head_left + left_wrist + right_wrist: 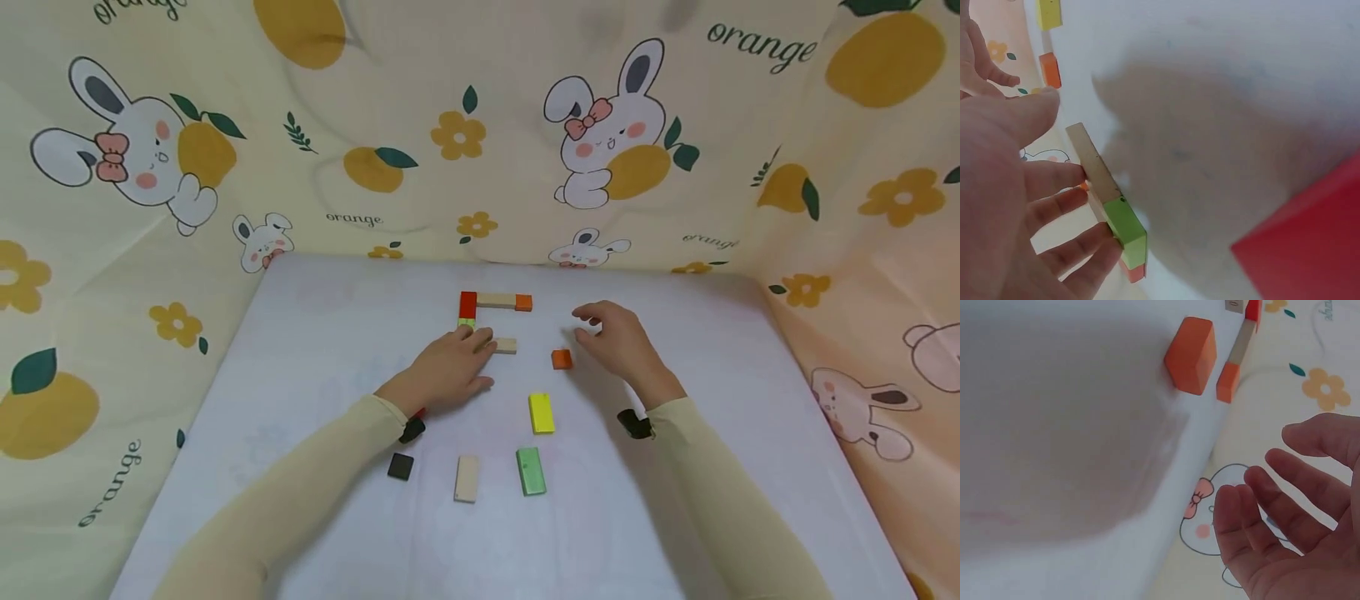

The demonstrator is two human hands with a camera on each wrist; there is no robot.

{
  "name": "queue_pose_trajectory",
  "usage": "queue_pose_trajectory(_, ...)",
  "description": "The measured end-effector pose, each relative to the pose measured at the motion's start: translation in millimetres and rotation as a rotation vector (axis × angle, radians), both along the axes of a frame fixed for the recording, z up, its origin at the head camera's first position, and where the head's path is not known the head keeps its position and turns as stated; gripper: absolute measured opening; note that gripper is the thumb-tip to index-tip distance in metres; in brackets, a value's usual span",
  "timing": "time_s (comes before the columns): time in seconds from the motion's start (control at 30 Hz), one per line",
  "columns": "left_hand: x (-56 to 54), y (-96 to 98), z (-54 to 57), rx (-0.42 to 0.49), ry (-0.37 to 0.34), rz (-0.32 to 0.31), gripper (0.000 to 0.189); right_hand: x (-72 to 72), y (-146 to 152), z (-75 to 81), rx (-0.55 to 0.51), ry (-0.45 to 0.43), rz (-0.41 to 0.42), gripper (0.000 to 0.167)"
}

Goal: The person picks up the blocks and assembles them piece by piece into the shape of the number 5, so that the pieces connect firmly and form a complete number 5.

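My left hand [450, 367] reaches over a row of small blocks, its fingers nearly straight. In the left wrist view, its fingertips touch the side of a plain wooden block [1094, 159] and a green block [1127, 234] set end to end. Beyond them a red block [467, 304], another wooden block [496, 300] and an orange block [523, 302] join in an angled line. My right hand [618, 342] hovers with fingers loosely bent and nothing in them, right of a lone orange block [562, 359]. Under my left wrist, a red block [1310, 244] is mostly hidden in the head view.
Nearer on the white table [322, 525] lie a yellow block [542, 413], a light green block [531, 471], a wooden block [466, 479] and a black block [401, 467]. A printed cloth [510, 50] with rabbits and oranges rises behind the table and along its sides.
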State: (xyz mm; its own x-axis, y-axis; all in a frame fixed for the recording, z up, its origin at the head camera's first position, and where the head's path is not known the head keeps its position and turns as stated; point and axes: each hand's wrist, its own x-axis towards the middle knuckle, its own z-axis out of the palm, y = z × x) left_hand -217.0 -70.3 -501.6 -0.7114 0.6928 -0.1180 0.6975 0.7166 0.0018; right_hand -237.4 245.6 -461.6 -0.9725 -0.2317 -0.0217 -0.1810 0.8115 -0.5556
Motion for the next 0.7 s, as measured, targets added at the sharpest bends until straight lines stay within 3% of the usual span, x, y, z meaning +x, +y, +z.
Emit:
queue_pose_trajectory(0.1,0.8,0.3,-0.2,0.001,0.020,0.009,0.069,3.1,3,-3.1,-0.011,0.004,0.008,0.037)
queue_pose_trajectory(0.37,2.1,2.0,5.0,0.027,-0.005,-0.001,0.063,14.7,7,-15.5,-0.013,-0.077,0.008,0.037)
queue_pose_trajectory(0.7,0.4,1.0,8.1,0.028,-0.008,0.004,0.061,18.8,-5,-27.2,-0.043,-0.147,0.080,0.041)
